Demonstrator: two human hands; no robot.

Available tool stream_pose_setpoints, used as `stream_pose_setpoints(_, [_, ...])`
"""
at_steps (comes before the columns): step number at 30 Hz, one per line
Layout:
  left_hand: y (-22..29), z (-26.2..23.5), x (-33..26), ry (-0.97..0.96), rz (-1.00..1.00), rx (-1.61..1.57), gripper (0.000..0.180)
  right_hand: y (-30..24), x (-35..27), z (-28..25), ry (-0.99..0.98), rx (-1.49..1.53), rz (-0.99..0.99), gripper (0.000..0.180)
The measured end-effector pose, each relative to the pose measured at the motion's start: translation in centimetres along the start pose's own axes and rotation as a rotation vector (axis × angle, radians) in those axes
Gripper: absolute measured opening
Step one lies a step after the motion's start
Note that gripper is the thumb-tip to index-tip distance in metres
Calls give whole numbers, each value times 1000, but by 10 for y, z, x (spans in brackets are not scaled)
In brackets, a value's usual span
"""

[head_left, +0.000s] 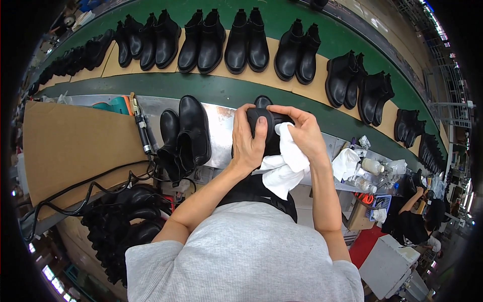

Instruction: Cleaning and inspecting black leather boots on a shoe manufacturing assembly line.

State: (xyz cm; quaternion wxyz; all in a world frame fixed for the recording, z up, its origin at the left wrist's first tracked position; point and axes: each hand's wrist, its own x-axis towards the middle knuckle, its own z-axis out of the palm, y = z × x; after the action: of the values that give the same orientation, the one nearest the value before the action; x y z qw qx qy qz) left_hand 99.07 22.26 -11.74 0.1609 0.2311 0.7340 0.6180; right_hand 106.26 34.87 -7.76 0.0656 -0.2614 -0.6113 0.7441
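Left hand: curled round boot, thumb on it
Right hand: pinching cloth, fingertips at boot
Boot: above desk's near edge (another pair stands to its left)

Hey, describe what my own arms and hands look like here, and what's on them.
Your left hand and right hand are both ungloved, with no ring or watch visible. Your forearms are bare too, below the short sleeves of a light grey, finely ribbed-looking T-shirt.
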Motion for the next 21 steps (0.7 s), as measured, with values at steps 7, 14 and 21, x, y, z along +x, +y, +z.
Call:
stream_pose_setpoints(7, [0, 0, 1, 5, 10, 1, 50, 1, 1, 2, 27, -1, 45, 38])
stream_pose_setpoints(14, [-1, 0, 2, -5, 19, 5, 50, -1, 1, 4, 67, 87, 50, 35])
stream_pose_setpoints(21, [-6, 0, 4, 10, -20, -34, 48, 10, 1, 5, -1, 22, -62, 47])
